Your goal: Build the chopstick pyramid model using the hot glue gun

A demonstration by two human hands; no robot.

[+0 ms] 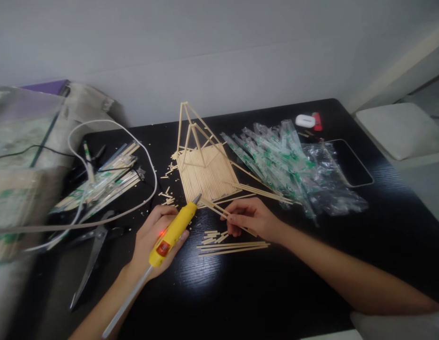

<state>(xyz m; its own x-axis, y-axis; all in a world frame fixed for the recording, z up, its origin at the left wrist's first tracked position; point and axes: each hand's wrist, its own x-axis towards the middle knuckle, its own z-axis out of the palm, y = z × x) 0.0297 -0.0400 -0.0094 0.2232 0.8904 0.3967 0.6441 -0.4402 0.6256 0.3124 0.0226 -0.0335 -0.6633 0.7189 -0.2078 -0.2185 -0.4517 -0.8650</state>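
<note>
A: What is held by the right hand (pixel 257 219)?
B: Thin, pale wooden sticks (pixel 215 208) are pinched between its fingers. Their long axis is slanted: the far end is pointed left and away from those fingers, and the other end is brought out beneath the palm.

A: And by the left hand (pixel 147 245)?
B: A yellow glue gun with a red light and a clear glue stick (pixel 173 234) is gripped by its fingers. The metal nozzle is aimed away and rightward, just beside the sticks' far end; whether contact is made cannot be told.

A: Where is the flat, pale wooden panel with the stick frame (pixel 210 174)?
B: It is placed beyond both hands' fingers, its near edge just past the held sticks' tips.

A: How is movement bounded?
B: Long, loose wooden sticks (pixel 233 247) are laid on the near side of the right fingers, and crumpled clear-and-green plastic wrappers (pixel 276 153) are spread beyond them, rightward. Left of the left fingers, a white looped cable (pixel 155 182) is seen. More room is left nearer the body, on the black worktop (pixel 276 288).
</note>
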